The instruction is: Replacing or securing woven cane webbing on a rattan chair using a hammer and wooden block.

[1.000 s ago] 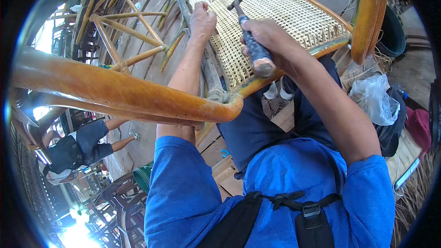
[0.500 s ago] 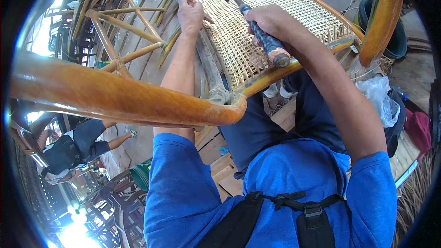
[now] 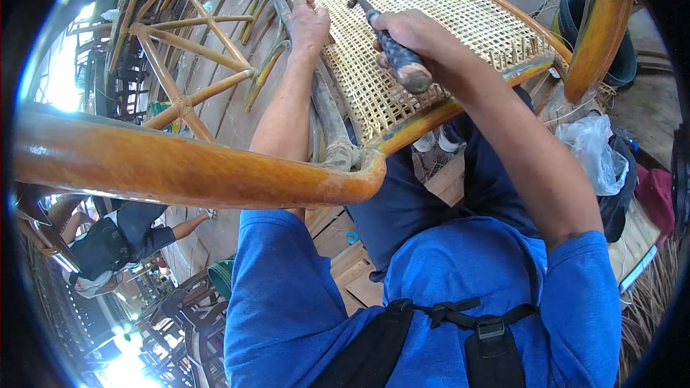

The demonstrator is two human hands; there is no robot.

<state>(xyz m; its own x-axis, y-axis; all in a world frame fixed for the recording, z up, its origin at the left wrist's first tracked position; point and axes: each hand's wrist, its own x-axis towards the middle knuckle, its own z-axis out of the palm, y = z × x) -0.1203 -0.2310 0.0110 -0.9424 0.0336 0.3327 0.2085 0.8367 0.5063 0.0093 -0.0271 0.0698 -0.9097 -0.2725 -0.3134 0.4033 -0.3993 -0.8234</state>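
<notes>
My right hand [image 3: 411,34] is wrapped round the handle of a hammer [image 3: 400,57]. The grip is bound in dark, mottled material, and the small metal head points away from me over a pale woven cane panel [image 3: 424,11]. At the panel's left edge, beside the grey side rail [image 3: 329,111], my left hand [image 3: 310,26] is closed with its knuckles up; what its fingers hold is hidden. Short pegs [image 3: 523,52] stand upright in a row at the panel's near right edge, and more of them cross it farther off. A yellow-brown rattan frame [image 3: 424,124] borders the weave.
A thick varnished rattan bar [image 3: 194,162] crosses above my left forearm. Another curved post [image 3: 600,36] rises at the right, near a dark green bucket [image 3: 622,65] and a clear plastic bag [image 3: 593,151]. Bare rattan frames [image 3: 183,100] stand at left; another person [image 3: 108,244] is lower left.
My left hand has shifted slightly right and nearer along the panel's edge. The hammer has moved a little left, its butt end swinging left and away from me.
</notes>
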